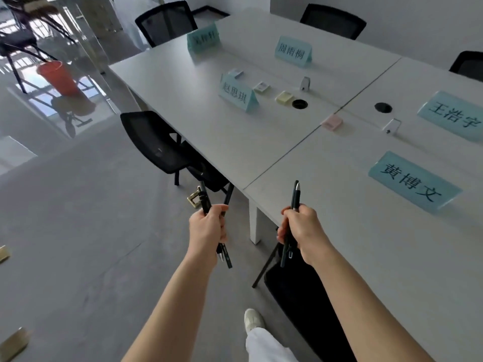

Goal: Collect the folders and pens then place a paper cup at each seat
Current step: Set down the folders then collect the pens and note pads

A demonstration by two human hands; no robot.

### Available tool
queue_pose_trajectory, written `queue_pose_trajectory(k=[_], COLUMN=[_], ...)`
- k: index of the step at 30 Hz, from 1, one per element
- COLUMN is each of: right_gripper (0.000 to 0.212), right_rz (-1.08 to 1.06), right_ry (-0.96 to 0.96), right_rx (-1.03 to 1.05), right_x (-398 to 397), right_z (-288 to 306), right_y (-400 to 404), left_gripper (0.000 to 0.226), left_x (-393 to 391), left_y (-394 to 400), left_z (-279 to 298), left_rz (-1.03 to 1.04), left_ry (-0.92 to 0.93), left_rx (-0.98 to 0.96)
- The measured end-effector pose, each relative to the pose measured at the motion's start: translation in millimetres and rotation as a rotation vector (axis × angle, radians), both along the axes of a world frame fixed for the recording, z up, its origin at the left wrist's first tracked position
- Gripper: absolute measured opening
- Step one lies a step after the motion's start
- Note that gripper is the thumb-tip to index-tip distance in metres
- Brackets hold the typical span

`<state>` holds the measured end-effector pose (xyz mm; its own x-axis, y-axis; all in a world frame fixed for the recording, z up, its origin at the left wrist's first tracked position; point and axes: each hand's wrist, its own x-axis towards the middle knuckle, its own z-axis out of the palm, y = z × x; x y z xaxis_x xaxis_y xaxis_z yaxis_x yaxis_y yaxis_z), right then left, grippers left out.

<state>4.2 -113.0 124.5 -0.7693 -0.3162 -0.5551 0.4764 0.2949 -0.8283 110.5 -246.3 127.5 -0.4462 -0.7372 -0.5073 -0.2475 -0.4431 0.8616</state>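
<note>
with both fists full, you're at the tail of pen collection: left hand point(207, 228) fingers clenched on several black pens point(205, 198), right hand point(300, 228) on others. table point(339, 231) at 1 o'clock shows no folders, no cups. next, likely: stow pens, fetch cups.

Matt white table point(261, 142), glossy black plastic pens point(294, 205), mesh-backed chair point(154, 145).

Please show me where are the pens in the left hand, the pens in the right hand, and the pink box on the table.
pens in left hand point(205, 201): head view, upper barrel above the fist.
pens in right hand point(295, 195): head view, upper barrel above the fist.
pink box point(332, 123): head view, top face.
</note>
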Motion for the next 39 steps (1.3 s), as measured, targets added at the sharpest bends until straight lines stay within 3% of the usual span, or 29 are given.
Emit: queue_pose_trajectory(k=[11, 21, 29, 39], right_gripper=[0.016, 0.008, 0.007, 0.012], right_rz=[-0.025, -0.201, -0.327, -0.47], right_ry=[0.038, 0.044, 0.037, 0.031], right_rx=[0.079, 0.076, 0.109, 0.204], right_x=[-48.7, -91.2, -144.1, -330.0], right_z=[2.1, -0.3, -15.0, -48.2], right_y=[-139.1, -263.3, -271.7, -246.6], left_gripper=[0.025, 0.027, 0.021, 0.008], left_x=[-57.2, -126.9, -219.5, -429.6], left_y=[-150.5, -308.0, -317.3, -292.8], left_z=[-11.0, -6.6, -10.3, -31.1], left_rz=[-0.031, -0.279, -0.552, -0.76], left_ry=[0.021, -0.06, -0.111, -0.21], left_rx=[0.084, 0.004, -0.004, -0.17])
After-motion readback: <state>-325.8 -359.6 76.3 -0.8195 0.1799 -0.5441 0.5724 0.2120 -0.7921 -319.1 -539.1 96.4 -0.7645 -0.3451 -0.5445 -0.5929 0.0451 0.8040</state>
